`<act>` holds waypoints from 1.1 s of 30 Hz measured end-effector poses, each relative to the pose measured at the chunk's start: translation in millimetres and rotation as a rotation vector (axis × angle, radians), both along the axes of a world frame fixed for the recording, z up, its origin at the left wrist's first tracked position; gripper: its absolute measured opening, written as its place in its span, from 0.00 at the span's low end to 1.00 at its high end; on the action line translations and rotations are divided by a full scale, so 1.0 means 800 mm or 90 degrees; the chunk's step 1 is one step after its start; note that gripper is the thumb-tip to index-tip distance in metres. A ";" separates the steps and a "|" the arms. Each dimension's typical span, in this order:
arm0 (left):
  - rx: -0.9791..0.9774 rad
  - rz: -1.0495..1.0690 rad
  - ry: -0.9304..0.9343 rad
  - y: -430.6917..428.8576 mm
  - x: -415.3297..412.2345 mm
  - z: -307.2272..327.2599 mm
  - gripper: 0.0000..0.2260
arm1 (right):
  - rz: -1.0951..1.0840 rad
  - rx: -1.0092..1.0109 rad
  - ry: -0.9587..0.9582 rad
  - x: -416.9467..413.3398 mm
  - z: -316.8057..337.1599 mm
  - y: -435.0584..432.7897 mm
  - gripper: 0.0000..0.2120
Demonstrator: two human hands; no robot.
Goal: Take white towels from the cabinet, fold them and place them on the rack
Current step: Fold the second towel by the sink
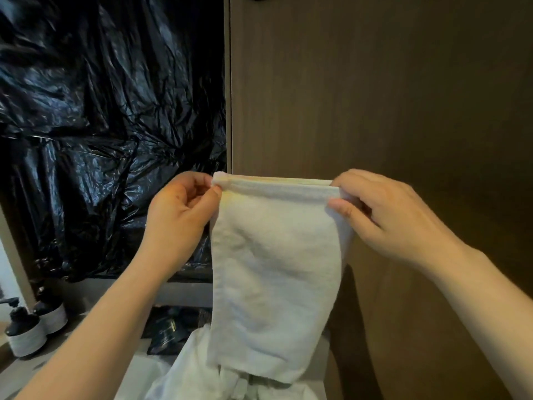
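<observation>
A white towel (274,255) hangs in mid-air at the centre of the view, folded lengthwise into a narrow strip, its top edge level and pulled straight between the two hands. The left hand (178,215), at nine o'clock of that edge, pinches the top left corner between thumb and forefinger, with the other fingers curled in toward the palm. The right hand (386,215), at three o'clock, pinches the top right corner with the thumb in front and the fingers tucked behind the cloth. The towel's lower end drops toward six o'clock, where it meets more white cloth (187,370) lying below; whether the two are one piece I cannot tell. Behind the towel, from twelve to three o'clock, stands a brown wood-grain panel (375,96). From nine to eleven o'clock hangs crumpled black plastic sheeting (101,125). At eight o'clock two dark pump bottles (24,333) stand side by side, and dark packets (170,327) lie near seven o'clock.
</observation>
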State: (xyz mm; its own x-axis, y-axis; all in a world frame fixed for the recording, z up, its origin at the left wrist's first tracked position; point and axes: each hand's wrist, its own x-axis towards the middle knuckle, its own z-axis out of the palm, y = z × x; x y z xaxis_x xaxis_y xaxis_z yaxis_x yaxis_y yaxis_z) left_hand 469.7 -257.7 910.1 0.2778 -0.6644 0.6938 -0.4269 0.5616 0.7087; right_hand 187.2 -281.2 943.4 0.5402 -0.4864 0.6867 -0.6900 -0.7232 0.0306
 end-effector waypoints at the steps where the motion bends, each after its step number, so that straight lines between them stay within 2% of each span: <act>1: -0.010 0.005 -0.012 0.002 0.000 0.002 0.04 | 0.002 0.009 -0.018 0.002 0.002 0.000 0.09; 8: -0.033 -0.052 -0.010 0.015 -0.007 0.009 0.04 | 0.009 0.071 -0.101 0.001 -0.013 -0.002 0.07; 13: -0.025 -0.111 0.029 0.026 -0.018 0.007 0.04 | -0.017 0.091 -0.195 -0.001 -0.030 0.001 0.11; 15: -0.026 -0.122 0.011 0.029 -0.027 0.003 0.03 | -0.018 0.081 -0.210 0.004 -0.033 0.007 0.11; 20: -0.010 -0.183 -0.024 0.033 -0.053 -0.010 0.01 | 0.132 0.217 -0.294 0.033 -0.042 0.029 0.18; 23: -0.006 -0.214 -0.043 0.036 -0.060 -0.013 0.03 | 0.183 0.271 -0.296 0.050 -0.046 0.033 0.19; 26: -0.012 -0.214 -0.075 0.040 -0.062 -0.016 0.04 | 0.200 0.272 -0.289 0.054 -0.044 0.032 0.15; 30: -0.002 -0.218 -0.046 0.042 -0.066 -0.026 0.05 | 0.202 0.254 -0.275 0.055 -0.046 0.033 0.08; 33: 0.006 -0.209 -0.034 0.044 -0.069 -0.032 0.05 | 0.195 0.261 -0.259 0.055 -0.048 0.036 0.07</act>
State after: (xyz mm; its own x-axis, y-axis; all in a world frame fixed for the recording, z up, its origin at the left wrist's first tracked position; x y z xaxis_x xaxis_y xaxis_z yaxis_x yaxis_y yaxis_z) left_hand 414.1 -222.9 884.7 0.0119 -0.7187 0.6953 -0.2612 0.6689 0.6959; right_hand 231.5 -252.8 905.0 0.4320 -0.6183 0.6566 -0.3497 -0.7859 -0.5099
